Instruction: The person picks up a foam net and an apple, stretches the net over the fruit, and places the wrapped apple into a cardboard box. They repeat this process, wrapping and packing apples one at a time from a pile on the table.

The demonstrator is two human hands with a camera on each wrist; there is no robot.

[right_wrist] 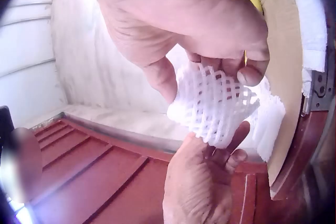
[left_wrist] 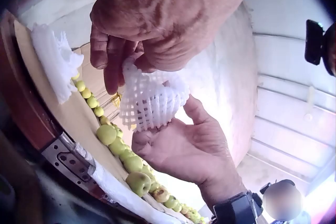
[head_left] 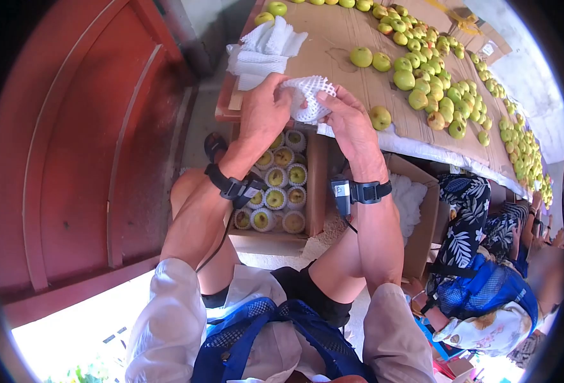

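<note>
Both hands hold a white foam net sleeve (head_left: 309, 99) in front of the table's near edge. The left hand (head_left: 266, 105) pinches one side of it, while the fingers and thumb of the right hand (head_left: 351, 121) grip the other. Fingers show through the stretched mesh in the right wrist view, and no fruit is visible inside the net. Below the hands, a cardboard box (head_left: 316, 185) contains rows of green apples (head_left: 275, 198) in foam nets. A stack of flat foam nets (head_left: 263, 54) lies on the table's left corner, close to the left hand.
Many loose green apples (head_left: 445, 102) spread over the cardboard-covered table (head_left: 333, 38); one apple (head_left: 379, 118) sits near its edge. Another box (head_left: 422, 239) with white foam nets (head_left: 406, 201) stands at the right. A red door (head_left: 65, 147) is at left, and other people sit at right.
</note>
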